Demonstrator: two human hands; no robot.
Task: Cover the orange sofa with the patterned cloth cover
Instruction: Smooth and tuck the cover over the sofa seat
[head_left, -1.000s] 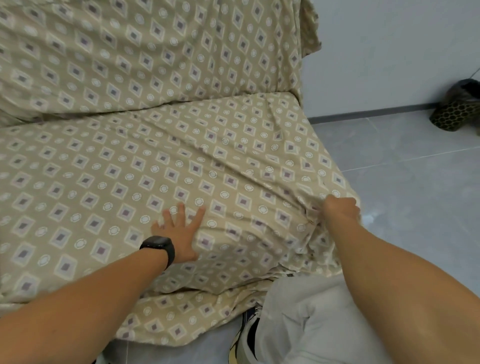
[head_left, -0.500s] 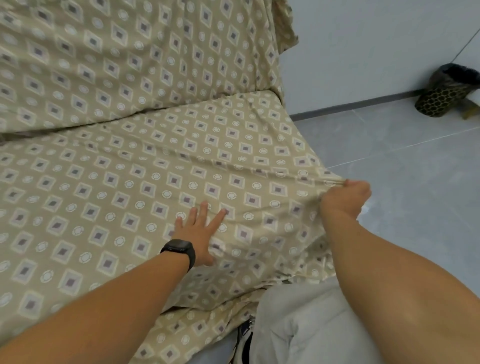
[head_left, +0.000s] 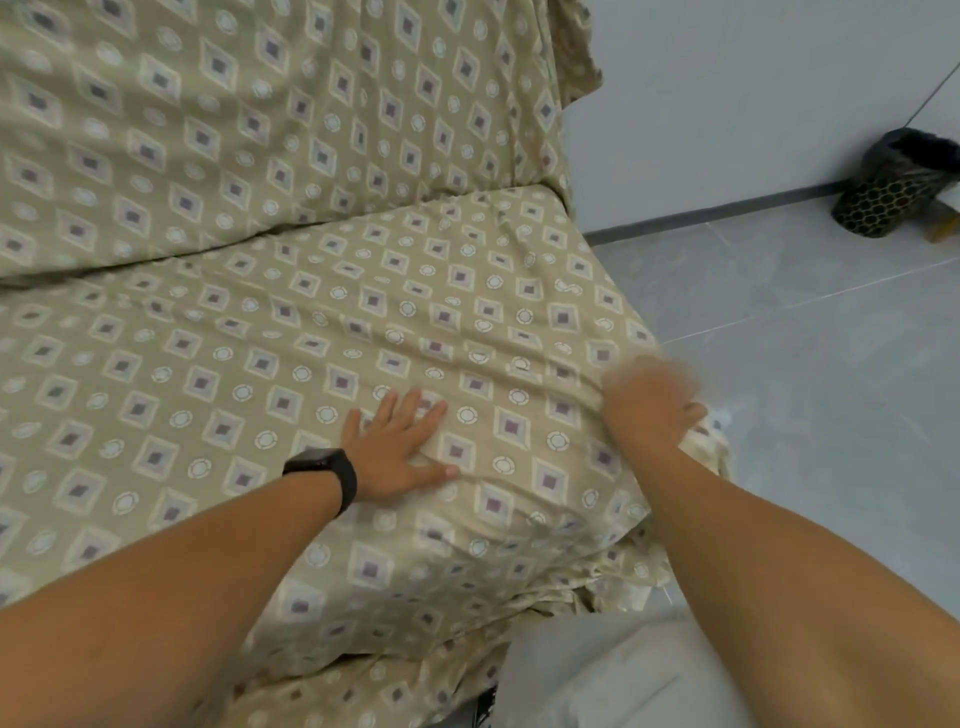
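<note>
Right now I see the patterned cover (head_left: 322, 322) spread across the whole sofa, over the backrest at the far side and the seat nearer me, so that none of the sofa's own surface shows anywhere. My left hand (head_left: 397, 449) lies flat on the seat near its front edge, fingers straight and slightly spread, thumb out to the right, pressing the fabric with nothing gripped; a black watch (head_left: 324, 475) sits on that wrist. My right hand (head_left: 649, 410) is at the seat's right front corner, smeared by motion blur, and I cannot tell from this view whether its fingers are pinching the fabric there or only brushing it. Just beyond that hand the cover bunches into pale folds that hang off the corner toward the floor (head_left: 831, 415). The cover's front hem drapes down near me, and its lower edge is cut off behind my forearms and a light grey trouser leg (head_left: 597, 675). At the far right, a dark bin (head_left: 893, 192) with a honeycomb pattern stands against the wall (head_left: 727, 93), partly cropped by the frame edge.
</note>
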